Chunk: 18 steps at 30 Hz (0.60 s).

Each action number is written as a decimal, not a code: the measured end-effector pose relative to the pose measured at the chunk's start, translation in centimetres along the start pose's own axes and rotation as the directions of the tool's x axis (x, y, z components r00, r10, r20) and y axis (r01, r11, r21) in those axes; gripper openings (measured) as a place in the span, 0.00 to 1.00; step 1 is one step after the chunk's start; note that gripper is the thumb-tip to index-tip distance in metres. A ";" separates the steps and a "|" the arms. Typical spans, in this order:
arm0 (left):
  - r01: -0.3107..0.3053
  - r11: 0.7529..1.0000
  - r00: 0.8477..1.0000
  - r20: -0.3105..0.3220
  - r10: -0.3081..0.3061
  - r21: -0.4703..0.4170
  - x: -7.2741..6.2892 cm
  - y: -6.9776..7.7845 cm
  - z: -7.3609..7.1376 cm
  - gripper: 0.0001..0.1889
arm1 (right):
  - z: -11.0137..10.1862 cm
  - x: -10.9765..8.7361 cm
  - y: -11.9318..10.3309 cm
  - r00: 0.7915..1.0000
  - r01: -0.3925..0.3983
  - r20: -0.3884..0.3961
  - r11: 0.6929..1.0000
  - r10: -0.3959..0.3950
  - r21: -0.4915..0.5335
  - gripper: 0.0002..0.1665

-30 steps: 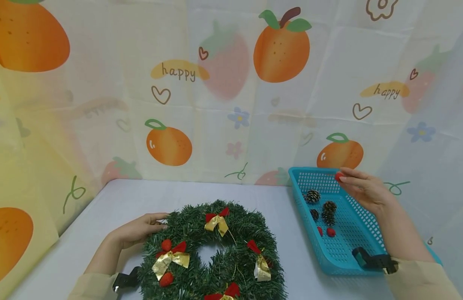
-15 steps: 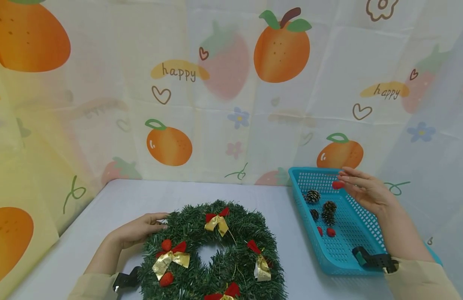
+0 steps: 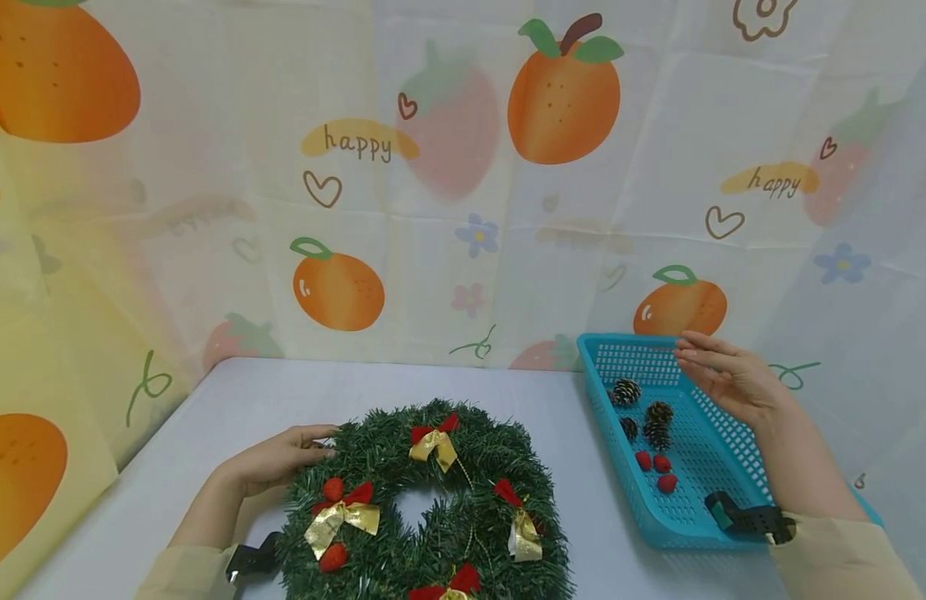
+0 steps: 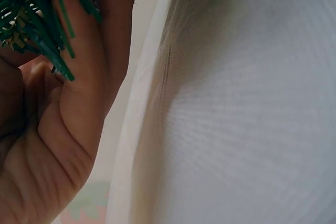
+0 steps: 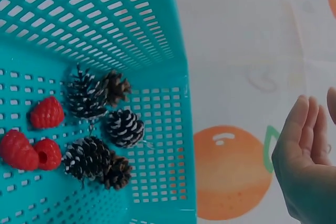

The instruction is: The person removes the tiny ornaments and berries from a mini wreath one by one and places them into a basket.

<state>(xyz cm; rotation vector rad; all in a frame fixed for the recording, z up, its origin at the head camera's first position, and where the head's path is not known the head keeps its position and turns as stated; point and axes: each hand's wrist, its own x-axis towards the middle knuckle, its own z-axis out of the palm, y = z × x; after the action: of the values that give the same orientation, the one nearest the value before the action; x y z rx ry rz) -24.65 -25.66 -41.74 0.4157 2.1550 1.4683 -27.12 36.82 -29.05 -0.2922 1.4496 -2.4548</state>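
A green wreath (image 3: 500, 454) lies on the table, trimmed with red-and-gold bows (image 3: 433, 447) and textured red berries (image 3: 332, 558). My left hand (image 3: 278, 458) grips its upper left edge; in the left wrist view, green needles (image 4: 47, 51) lie against the fingers, whose tips are hidden. Above the far right part of a turquoise basket (image 3: 620, 479), my right hand (image 3: 733, 385) hovers with fingers extended and nothing in them. Three red raspberries (image 5: 47, 112) rest on the basket floor beside several white-tipped pine cones (image 5: 125, 128).
The white table (image 3: 267, 392) carries the wreath in front and the basket at the right. Behind it hangs a fruit-printed cloth (image 3: 432, 275). Each wrist bears a black strap with a device (image 3: 748, 521).
My right hand held a red raspberry above the basket, then let it go. It dropped among the others on the basket floor. The left hand and wreath have stayed put.
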 end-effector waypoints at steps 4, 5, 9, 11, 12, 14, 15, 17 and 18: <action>-0.001 1.000 1.000 0.001 0.001 -0.003 0.0 0.0 -0.1 0.38 | 0.0 0.0 -0.1 1.000 -0.005 0.008 1.000 0.005 0.001 0.23; 0.000 1.000 1.000 -0.003 0.000 -0.002 0.0 0.0 -0.1 0.38 | 0.0 0.0 -0.1 1.000 -0.007 0.010 1.000 0.007 0.003 0.23; -0.003 1.000 1.000 -0.009 0.003 0.001 -0.1 0.0 -0.1 0.37 | 0.1 0.0 -0.1 1.000 -0.007 0.025 1.000 0.007 0.002 0.23; -0.004 1.000 1.000 -0.007 0.004 -0.003 -0.1 0.0 -0.1 0.37 | 0.1 0.0 -0.2 0.999 -0.006 0.033 1.000 0.006 0.004 0.23; -0.006 1.000 1.000 -0.005 0.006 -0.005 -0.1 0.0 -0.1 0.37 | 0.2 0.0 -0.2 0.999 -0.005 0.037 1.000 0.005 0.002 0.23; -0.008 1.000 1.000 -0.003 0.008 -0.013 -0.1 0.0 0.0 0.37 | 0.2 0.0 -0.2 0.999 -0.004 0.044 1.000 0.003 0.003 0.23; -0.009 1.000 1.000 -0.001 0.009 -0.018 0.0 0.0 0.0 0.37 | 0.2 0.0 -0.2 0.999 -0.003 0.046 1.000 0.003 0.002 0.23; -0.013 1.000 1.000 0.002 0.013 -0.028 0.0 0.0 0.0 0.37 | 0.2 0.0 -0.2 0.999 -0.003 0.054 1.000 0.003 0.000 0.23; -0.011 0.999 1.000 0.001 0.011 -0.032 0.0 0.0 0.1 0.37 | 0.3 0.0 -0.3 0.998 -0.001 0.057 1.000 0.001 -0.003 0.23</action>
<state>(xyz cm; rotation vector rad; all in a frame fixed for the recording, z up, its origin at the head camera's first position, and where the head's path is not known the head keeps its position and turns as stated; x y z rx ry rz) -24.63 -25.57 -41.74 0.4178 2.1281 1.5066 -27.09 36.71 -28.69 -0.3589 1.4293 -2.4234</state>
